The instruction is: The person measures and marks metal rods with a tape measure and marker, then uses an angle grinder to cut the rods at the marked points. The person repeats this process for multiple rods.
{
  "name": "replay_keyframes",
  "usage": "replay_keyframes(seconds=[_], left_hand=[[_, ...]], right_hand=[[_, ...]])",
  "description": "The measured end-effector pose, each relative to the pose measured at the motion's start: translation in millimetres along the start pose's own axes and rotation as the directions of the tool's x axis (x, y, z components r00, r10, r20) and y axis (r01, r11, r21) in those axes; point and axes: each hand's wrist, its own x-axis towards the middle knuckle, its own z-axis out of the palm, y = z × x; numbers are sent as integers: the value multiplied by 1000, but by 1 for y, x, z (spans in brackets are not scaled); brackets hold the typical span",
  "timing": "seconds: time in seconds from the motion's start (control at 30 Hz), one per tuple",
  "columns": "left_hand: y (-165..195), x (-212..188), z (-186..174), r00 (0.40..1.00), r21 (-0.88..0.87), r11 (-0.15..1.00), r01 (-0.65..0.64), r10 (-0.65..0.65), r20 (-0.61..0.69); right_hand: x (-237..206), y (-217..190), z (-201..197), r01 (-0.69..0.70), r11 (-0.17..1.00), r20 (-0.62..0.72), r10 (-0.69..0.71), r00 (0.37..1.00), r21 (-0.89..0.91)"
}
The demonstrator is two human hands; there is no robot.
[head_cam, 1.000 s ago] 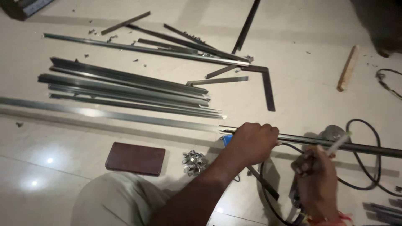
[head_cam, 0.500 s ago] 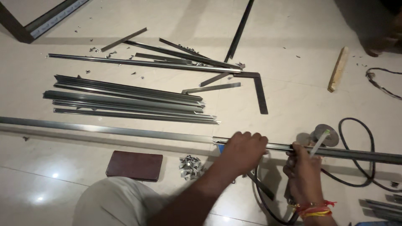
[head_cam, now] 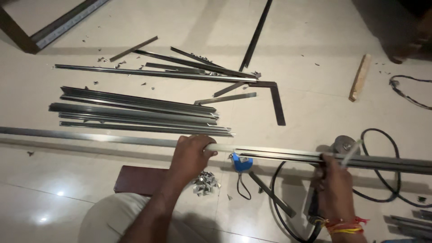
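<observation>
long rail (head_cam: 90, 136): thin pale metal channel, runs across the whole frame from left edge to right edge, lying on the floor (head_cam: 315, 40) at mid-height. Looks light but long & whippy, so likely sags/twists if lifted by one end; edges prob sharp, surface slick.
stacked profiles (head_cam: 135, 112): bundle of darker strips, left-centre, just above the rail, not touching either hand.
loose offcuts (head_cam: 193, 63): upper centre, scattered strips plus a dark L-shaped piece (head_cam: 274, 96) to their right.
red-brown block (head_cam: 135, 180): lower left, just below the rail, beside the forearm.
left hand (head_cam: 191, 155): centre-bottom, fingers curled over the top of the rail, clamped on it & pressing it to the floor. Grip sits roughly at the rail's mid-span, near where a second strip begins to overlap; good hold pt, balances both ends.
metal clips (head_cam: 204, 184): small shiny pile, just below left hand.
blue piece (head_cam: 241, 163): under the rail, just right of left hand.
right hand (head_cam: 335, 184): lower right, closed round a slim pale stick-like item (head_cam: 351, 153) whose tip points up across the rail; what it is, can't tell. Hand sits just below the rail, well apart from left hand.
grinder & black cable (head_cam: 382, 189): disc behind the rail nr right hand, cable loops lower right.
wood piece (head_cam: 360, 77): upper right, well apart.
</observation>
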Motion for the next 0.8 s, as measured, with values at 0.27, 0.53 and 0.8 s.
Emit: replay_keyframes(seconds=[0.27,0.53,0.8], left_hand=[[-8,12,6,967,34,985,-169,173,-187],[0,19,-8,925,132,968,-212,242,-291],[10,22,-16,906,123,961,-248,275,-321]], right_hand=[[-7,-28,-54,135,988,-101,-126,987,78],[-69,30,-21,-34,999,-60,35,998,16],[-98,76,30,-236,972,-17,236,972,-2]])
